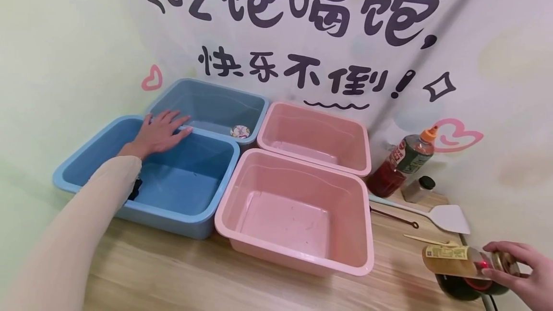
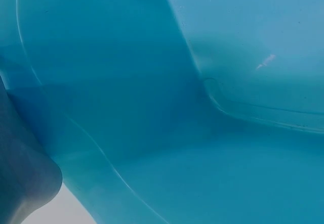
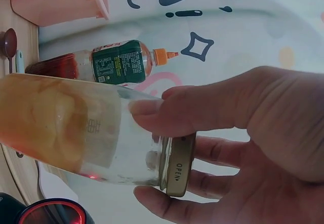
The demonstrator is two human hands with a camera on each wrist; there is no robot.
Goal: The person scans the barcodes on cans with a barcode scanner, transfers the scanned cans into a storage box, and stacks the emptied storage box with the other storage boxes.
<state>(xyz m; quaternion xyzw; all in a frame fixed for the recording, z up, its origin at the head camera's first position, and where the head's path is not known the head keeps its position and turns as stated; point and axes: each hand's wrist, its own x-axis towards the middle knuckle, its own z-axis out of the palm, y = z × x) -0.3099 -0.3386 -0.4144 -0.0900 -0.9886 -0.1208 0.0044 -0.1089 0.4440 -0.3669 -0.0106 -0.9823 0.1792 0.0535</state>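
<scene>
My right hand (image 1: 524, 265) grips a glass jar (image 1: 460, 260) near its gold lid, with fingers and thumb around the neck. In the right wrist view the jar (image 3: 61, 125) is tilted on its side and holds yellowish-brown contents; "OPEN" is printed on the lid (image 3: 179, 166). My left hand (image 1: 160, 131) lies with fingers spread over the rim between the front blue basin (image 1: 173, 215) and the back blue basin (image 1: 261, 104). The left wrist view shows mostly the blue basin wall (image 2: 116, 113), with part of the hand at its left edge.
Two pink basins, front (image 1: 298, 251) and back (image 1: 365, 143), stand beside the blue ones. At the right are a red sauce bottle (image 1: 402, 164), a small dark-capped jar (image 1: 419, 188), a white spatula (image 1: 449, 217), a brown-handled utensil (image 1: 393, 217) and a black round object (image 1: 458, 289).
</scene>
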